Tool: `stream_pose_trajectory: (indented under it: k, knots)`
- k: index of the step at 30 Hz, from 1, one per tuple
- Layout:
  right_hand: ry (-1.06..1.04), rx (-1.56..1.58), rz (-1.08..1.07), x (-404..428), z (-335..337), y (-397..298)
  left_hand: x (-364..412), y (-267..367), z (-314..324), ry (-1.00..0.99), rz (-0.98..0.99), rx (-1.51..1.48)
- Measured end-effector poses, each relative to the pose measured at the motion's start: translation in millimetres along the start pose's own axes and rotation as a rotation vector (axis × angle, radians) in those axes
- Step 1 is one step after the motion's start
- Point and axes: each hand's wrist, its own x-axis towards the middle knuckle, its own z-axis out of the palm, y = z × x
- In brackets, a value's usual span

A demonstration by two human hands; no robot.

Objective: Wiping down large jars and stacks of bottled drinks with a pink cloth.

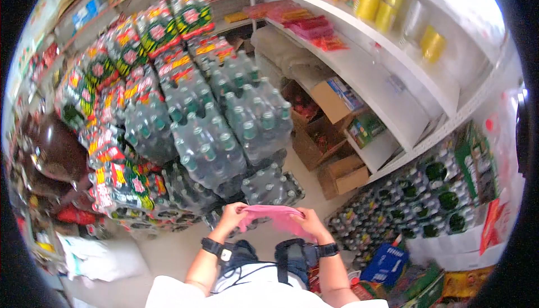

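Observation:
A pink cloth (pixel 273 212) is stretched between my two hands in front of my body. My left hand (pixel 234 216) pinches its left end, and my right hand (pixel 309 220) grips the right end. The middle of the cloth spans the gap, while its ends hang down. Just beyond it lies a shrink-wrapped pack of bottles (pixel 271 186). Dark bands are strapped around both of my wrists.
Stacked shrink-wrapped bottle packs (pixel 208 148) rise ahead and to the left. White shelving (pixel 366 63) with open cardboard boxes (pixel 343 175) below stands right. More bottles (pixel 387 207) fill the lower right. A white sack (pixel 109 257) lies on the floor at left.

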Motion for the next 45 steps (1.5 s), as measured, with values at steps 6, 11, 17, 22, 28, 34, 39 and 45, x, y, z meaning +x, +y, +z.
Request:
stream_pose_trajectory:
  k: [6,11,17,22,28,34,39,45]
  knots:
    - [-0.068,-0.021,0.226,-6.2,-96.7,74.2,6.3,21.2,94.1,-0.255,-0.134,-0.033]
    - [-0.086,-0.142,0.172,4.0,-118.7,97.6,25.0,52.7,102.4,-0.275,-0.173,0.186]
    - [-0.127,-0.129,-0.023,50.6,-103.5,39.6,22.6,97.3,61.9,-0.555,-0.187,0.387]
    - [-0.262,-0.782,-0.366,117.7,-124.4,-76.6,56.5,161.3,12.5,-0.348,-0.004,0.660]
    - [0.370,-0.694,-0.931,157.0,-115.2,-231.5,84.6,236.0,-33.4,0.624,0.852,0.718]
    - [0.442,-0.963,-0.979,208.6,-81.0,-213.7,141.1,200.4,-23.5,0.700,0.800,0.836]
    - [0.186,-0.893,-0.782,220.9,-72.8,-143.2,143.3,149.7,-1.8,0.475,0.676,0.794]
    - [0.182,-0.882,-1.041,244.3,-68.3,-167.6,170.5,164.3,13.0,0.538,0.589,0.959]
